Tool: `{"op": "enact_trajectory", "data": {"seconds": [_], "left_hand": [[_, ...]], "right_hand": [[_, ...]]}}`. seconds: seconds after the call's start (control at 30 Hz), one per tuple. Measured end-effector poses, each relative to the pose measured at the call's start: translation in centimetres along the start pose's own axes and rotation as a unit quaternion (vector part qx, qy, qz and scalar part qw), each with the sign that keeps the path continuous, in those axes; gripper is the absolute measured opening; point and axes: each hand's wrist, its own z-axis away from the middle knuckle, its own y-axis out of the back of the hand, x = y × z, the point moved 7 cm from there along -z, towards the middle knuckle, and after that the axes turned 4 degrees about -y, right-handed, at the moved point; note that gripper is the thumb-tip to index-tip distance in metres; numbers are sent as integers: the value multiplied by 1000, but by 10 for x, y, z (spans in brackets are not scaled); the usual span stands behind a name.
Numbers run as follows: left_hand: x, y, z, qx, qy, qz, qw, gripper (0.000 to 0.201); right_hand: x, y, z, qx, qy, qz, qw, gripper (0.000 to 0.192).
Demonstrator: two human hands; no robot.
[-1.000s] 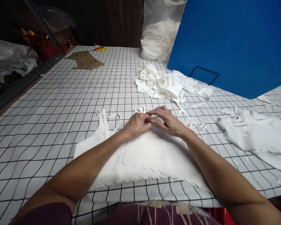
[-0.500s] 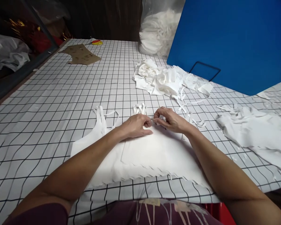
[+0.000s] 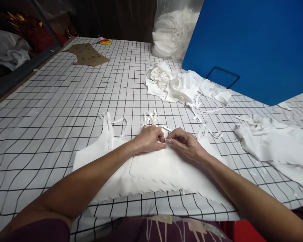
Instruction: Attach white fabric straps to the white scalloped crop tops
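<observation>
A white strappy top (image 3: 154,168) lies spread in front of me, with thin straps along its far side and a wavy lower edge towards me. Over its upper middle, my left hand (image 3: 149,138) has its fingers curled in a pinch on the cloth edge. Close beside it, my right hand (image 3: 186,143) pinches the same edge between thumb and forefinger, the two sets of fingertips nearly meeting. Looped straps (image 3: 150,117) stand just beyond my left hand. The exact bit of fabric between the fingers is mostly hidden.
A crumpled heap of white garments (image 3: 176,84) lies farther back, and another white pile (image 3: 275,141) is at the right. A blue board (image 3: 249,43) leans behind, near a bag of white fabric (image 3: 170,35). Brown pattern piece (image 3: 89,55) and yellow-red scissors (image 3: 105,42) rest at the back left.
Both hands have come slightly towards me along the top, still pinching its edge. More of the straps on the right now shows beyond my right hand.
</observation>
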Motion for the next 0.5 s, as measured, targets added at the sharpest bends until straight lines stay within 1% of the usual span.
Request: {"op": "enact_trajectory", "data": {"seconds": [0.13,0.27,0.4,0.5], "left_hand": [[2,-1,0,17,5,-8,1000,23],[-1,-4,1,21,8,-10,1000,18],[1,-5,3,39,0,-13,999,14],[6,-5,5,31,-6,-51,998,9]], "right_hand": [[-1,-10,3,20,10,-10,1000,19],[0,-11,5,42,7,-20,999,18],[6,-10,6,24,-22,-44,998,18],[8,-7,7,5,-36,-36,999,16]]}}
